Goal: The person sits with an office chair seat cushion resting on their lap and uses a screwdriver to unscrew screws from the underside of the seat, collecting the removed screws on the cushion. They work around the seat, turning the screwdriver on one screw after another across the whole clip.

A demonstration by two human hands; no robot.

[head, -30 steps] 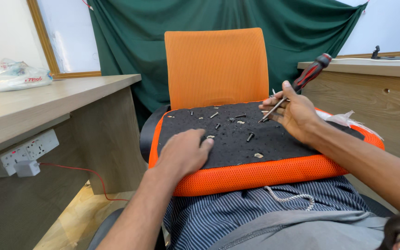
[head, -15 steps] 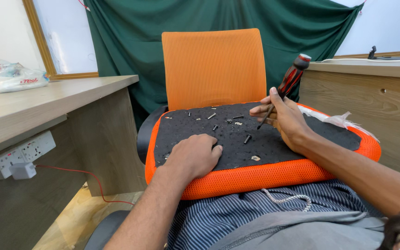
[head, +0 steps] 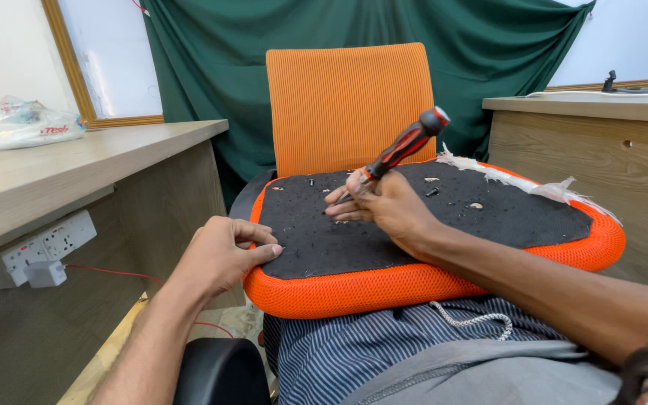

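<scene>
An orange chair seat cushion (head: 384, 289) lies upside down on my lap, its black felt underside (head: 444, 217) facing up. My right hand (head: 380, 206) rests on the felt and grips a red-and-black screwdriver (head: 403, 148), whose handle tilts up to the right and whose tip is hidden by my fingers. My left hand (head: 223, 255) holds the cushion's near left edge, fingertips touching the black felt. Several small screws (head: 431, 192) lie scattered on the far part of the felt.
An orange chair backrest (head: 350, 105) stands upright behind the cushion before a green curtain (head: 489, 60). A wooden desk (head: 54, 172) with a white power strip (head: 39, 247) is at left, another wooden desk (head: 594, 142) at right. Torn white plastic (head: 519, 182) hangs along the cushion's right rim.
The cushion has shifted right and closer. My left hand slid from the felt's middle to its left edge. My right hand moved left toward the centre, raising the screwdriver handle.
</scene>
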